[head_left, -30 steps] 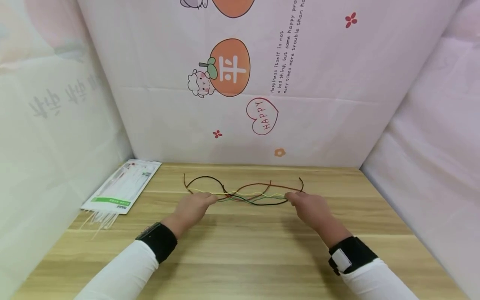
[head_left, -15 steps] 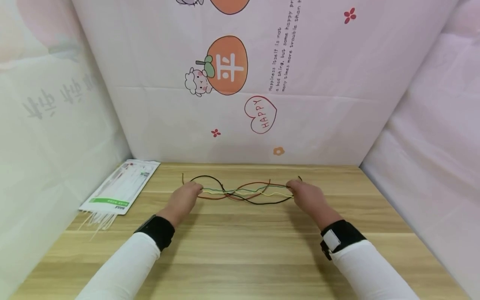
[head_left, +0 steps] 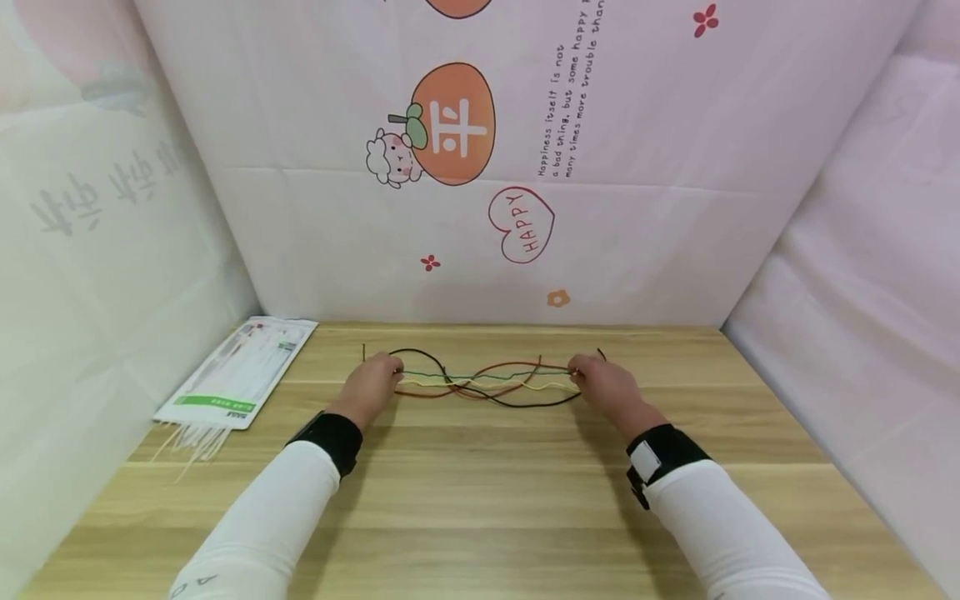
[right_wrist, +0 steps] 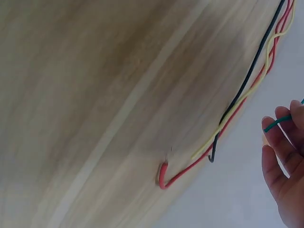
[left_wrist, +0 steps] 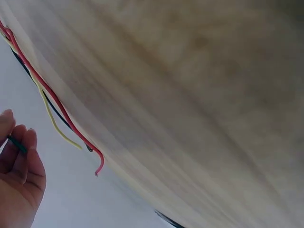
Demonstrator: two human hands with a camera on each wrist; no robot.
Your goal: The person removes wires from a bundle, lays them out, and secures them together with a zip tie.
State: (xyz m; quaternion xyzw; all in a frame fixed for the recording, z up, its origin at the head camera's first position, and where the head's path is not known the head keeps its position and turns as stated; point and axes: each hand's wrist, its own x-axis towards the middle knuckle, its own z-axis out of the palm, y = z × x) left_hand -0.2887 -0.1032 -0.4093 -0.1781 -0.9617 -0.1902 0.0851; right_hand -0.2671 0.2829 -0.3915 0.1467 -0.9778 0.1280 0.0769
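Over the far middle of the bench [head_left: 480,500], the left hand [head_left: 372,385] and right hand [head_left: 603,387] each pinch an end of the green wire [head_left: 480,376], stretched above the other loose wires [head_left: 487,392].

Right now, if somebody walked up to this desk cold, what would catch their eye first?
Most likely the tangle of colored wires near the back of the wooden table, with the left hand and right hand at its two ends. Each pinches an end of the green wire. Behind them hangs a pale sheet with an orange pumpkin cartoon, and a flat packet lies at the table's left edge.
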